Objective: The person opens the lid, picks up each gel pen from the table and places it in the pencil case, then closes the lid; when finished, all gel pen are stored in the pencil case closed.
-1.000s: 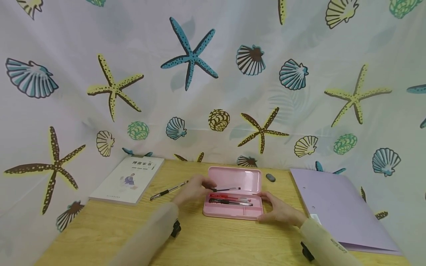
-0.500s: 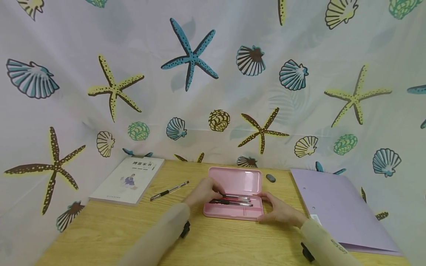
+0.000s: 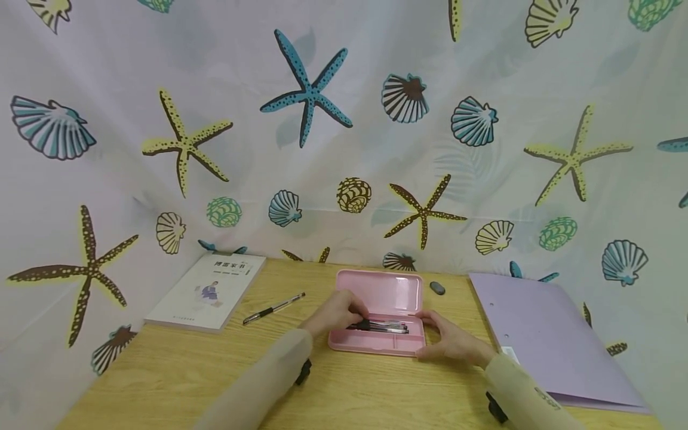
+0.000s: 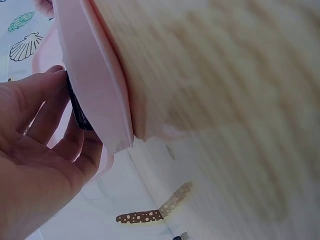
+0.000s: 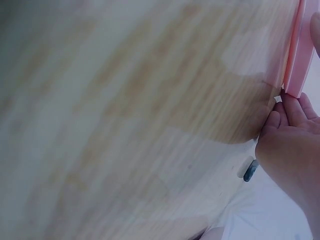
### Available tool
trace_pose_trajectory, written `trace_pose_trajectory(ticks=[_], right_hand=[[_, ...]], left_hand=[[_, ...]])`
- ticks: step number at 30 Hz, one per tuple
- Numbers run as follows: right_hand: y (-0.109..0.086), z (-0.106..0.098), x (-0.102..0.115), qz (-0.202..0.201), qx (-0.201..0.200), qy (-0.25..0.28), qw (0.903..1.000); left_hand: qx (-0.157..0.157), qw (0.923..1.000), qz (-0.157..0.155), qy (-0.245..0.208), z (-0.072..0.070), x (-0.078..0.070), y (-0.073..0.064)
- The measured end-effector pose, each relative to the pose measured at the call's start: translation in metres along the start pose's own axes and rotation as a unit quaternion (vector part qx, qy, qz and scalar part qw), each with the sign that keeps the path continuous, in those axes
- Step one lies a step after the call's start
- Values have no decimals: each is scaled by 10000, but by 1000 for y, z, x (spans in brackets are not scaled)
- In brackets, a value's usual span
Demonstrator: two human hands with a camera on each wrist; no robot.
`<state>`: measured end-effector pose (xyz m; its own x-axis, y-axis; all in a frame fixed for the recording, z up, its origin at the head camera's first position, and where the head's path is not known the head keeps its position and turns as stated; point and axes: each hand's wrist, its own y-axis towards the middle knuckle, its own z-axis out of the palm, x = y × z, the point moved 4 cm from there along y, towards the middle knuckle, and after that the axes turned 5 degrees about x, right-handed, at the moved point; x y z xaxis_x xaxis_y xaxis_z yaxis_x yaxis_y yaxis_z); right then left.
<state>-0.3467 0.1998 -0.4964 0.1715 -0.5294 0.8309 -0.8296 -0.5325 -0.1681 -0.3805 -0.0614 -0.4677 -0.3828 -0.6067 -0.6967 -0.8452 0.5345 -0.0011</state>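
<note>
A pink pencil case lies opened on the table, its lid tipped back. Several pens lie together in its rear compartment. My left hand reaches over the case's left end and pinches a black-gripped pen there; its fingertips partly cover the pens. In the left wrist view, a black pen end shows between the fingers and the case wall. At the case's right end, my right hand holds the edge between thumb and fingers. The right wrist view shows its fingers against the pink side.
Left of the case lies a black-gripped pen on the wooden table, beside a white book. A small dark oval object sits behind the right hand. A purple folder lies at the right. A patterned curtain hangs behind.
My left hand has moved right and lowered a pen from above the case's left side into the compartment among the other pens. My right hand has stayed at the case's right end.
</note>
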Motion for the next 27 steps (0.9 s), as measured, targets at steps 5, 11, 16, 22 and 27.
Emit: trace_pose_trajectory(ticks=[5, 11, 16, 22, 27], right_hand=[[0, 1, 0, -144, 2, -170, 9998], [1, 0, 0, -156, 29, -147, 9998], [2, -1, 1, -164, 38, -143, 9998], [1, -1, 2, 17, -14, -99, 9999], [0, -1, 2, 99, -41, -94, 9999]], left_hand=[[31, 10000, 49, -62, 0, 4, 0], [-105, 9995, 8, -308, -6, 12, -2], [-264, 9971, 13, -720, -14, 18, -5], [-507, 9898, -130, -1326, -24, 28, -12], [-765, 9814, -350, -1726, -29, 40, -20]])
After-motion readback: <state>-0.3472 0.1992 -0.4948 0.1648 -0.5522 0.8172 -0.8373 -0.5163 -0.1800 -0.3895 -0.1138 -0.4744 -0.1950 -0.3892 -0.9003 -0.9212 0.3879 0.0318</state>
